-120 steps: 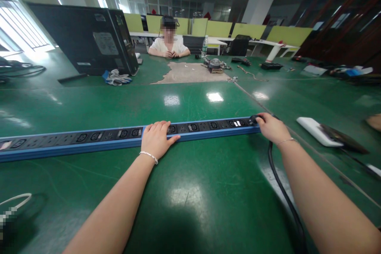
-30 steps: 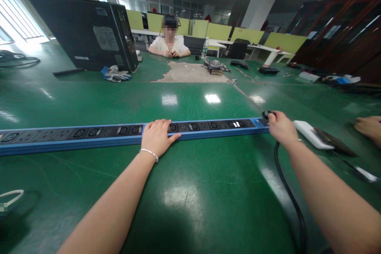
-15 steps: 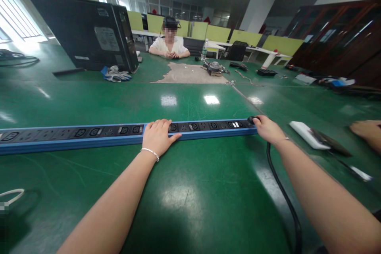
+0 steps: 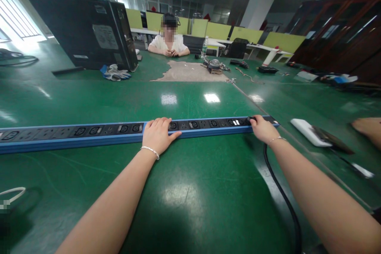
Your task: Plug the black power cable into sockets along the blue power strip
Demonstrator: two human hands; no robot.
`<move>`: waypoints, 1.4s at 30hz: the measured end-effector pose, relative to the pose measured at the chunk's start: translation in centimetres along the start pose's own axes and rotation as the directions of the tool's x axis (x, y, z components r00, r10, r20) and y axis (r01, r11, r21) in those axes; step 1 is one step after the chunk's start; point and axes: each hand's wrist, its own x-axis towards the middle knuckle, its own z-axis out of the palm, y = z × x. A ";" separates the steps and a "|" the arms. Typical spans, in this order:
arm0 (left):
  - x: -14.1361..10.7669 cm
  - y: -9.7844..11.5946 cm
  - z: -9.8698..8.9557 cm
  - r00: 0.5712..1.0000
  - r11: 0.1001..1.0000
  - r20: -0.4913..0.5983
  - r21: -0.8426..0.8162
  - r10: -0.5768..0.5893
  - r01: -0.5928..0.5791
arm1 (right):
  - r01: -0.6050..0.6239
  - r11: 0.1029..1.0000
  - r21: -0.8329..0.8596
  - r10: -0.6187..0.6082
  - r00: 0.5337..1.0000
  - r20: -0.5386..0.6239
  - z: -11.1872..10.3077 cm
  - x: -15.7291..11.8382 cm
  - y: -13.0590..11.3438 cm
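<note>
A long blue power strip (image 4: pixel 205 129) with a row of black sockets lies across the green table. My left hand (image 4: pixel 159 131) is closed over its middle, fingers across the top and thumb along the near side. Near the strip's right end, my right hand (image 4: pixel 263 127) pinches a black plug (image 4: pixel 250 120) against the socket face. The fingers hide most of this plug, so how deep it sits cannot be told. From under that hand a thick black cable (image 4: pixel 281 190) runs down toward the table's near edge.
A black computer tower (image 4: pixel 80 31) stands at the back left, with gloves (image 4: pixel 115 72) beside it. Across the table sits a person (image 4: pixel 169 43). To the right lie a white box-like item (image 4: pixel 309 131) and another person's hand (image 4: pixel 367 129). A bottle (image 4: pixel 204 47) stands farther back.
My right hand has shifted slightly left along the strip with the plug, and the strip's right end now shows beyond it. My left hand stays in place.
</note>
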 end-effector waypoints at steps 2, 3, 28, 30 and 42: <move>0.0 0.0 0.0 1.000 1.000 0.001 0.007 0.000 0.000 | -0.005 1.000 -0.003 0.005 1.000 0.000 0.0 -0.1 -0.1; 0.0 0.0 0.0 1.000 1.000 0.002 0.010 0.002 -0.002 | -0.008 1.000 -0.006 0.008 1.000 0.000 0.1 -0.1 -0.1; 0.0 0.1 0.2 1.000 0.999 -0.009 0.053 0.008 -0.007 | -0.064 0.995 0.079 0.068 0.996 -0.053 0.8 0.0 0.0; 0.0 0.1 0.2 1.000 0.998 -0.014 0.060 0.008 -0.007 | -0.071 0.993 0.097 0.076 0.996 -0.053 0.8 -0.1 -0.2; 0.1 0.2 0.1 1.000 0.999 0.005 0.052 -0.010 0.010 | -0.053 0.994 0.097 0.063 0.993 -0.099 0.8 0.0 0.0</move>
